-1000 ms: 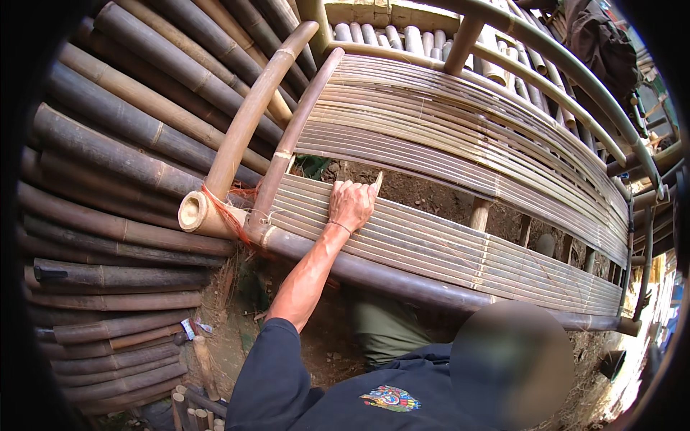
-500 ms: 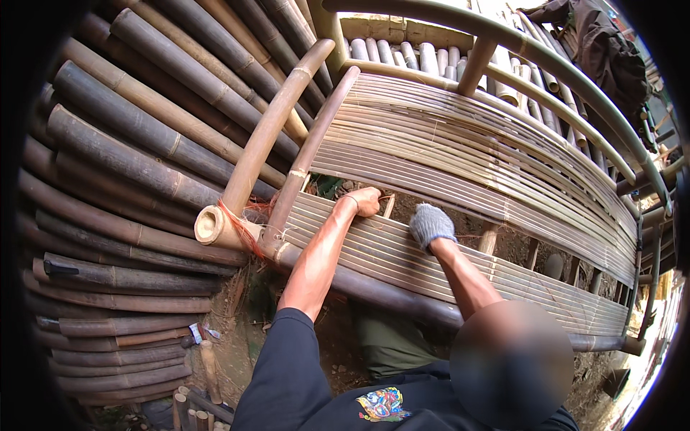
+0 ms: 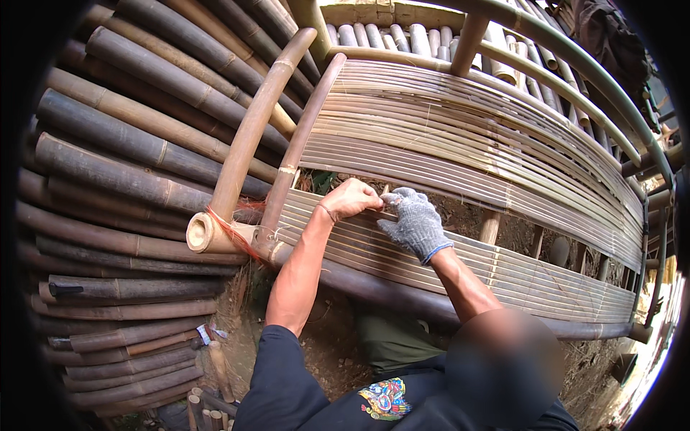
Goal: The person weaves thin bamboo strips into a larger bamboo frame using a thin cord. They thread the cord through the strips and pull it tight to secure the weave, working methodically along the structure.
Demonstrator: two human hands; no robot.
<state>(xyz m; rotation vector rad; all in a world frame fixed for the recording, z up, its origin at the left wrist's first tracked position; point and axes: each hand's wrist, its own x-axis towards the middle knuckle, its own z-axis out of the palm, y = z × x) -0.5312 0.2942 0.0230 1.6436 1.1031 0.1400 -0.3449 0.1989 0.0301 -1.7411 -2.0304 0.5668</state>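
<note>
My left hand (image 3: 352, 199) is bare and closed in a pinch at the edge of a gap in the slatted bamboo seat (image 3: 359, 241). What its fingertips hold is too small to make out. My right hand (image 3: 417, 224) wears a grey knit glove. Its thumb stands apart from its fingers, and the fingertips reach close to my left hand's pinch. Thin split-bamboo slats run lengthwise on both sides of the gap, over a thick front rail (image 3: 388, 286). Orange-red string (image 3: 233, 233) is wound around the bamboo joint at the seat's left front corner.
Thick bamboo poles (image 3: 122, 172) lie stacked along the left. A curved armrest pole (image 3: 251, 129) rises beside the seat, and a bent back rail (image 3: 568, 54) arches over the far side. Short cut bamboo pieces (image 3: 420, 39) stand behind. Dark cloth (image 3: 611, 43) hangs at the far right.
My right hand has moved left and up to meet my left hand, its glove now spread. My left hand has shifted slightly left, still pinched. The whole view has shifted a little.
</note>
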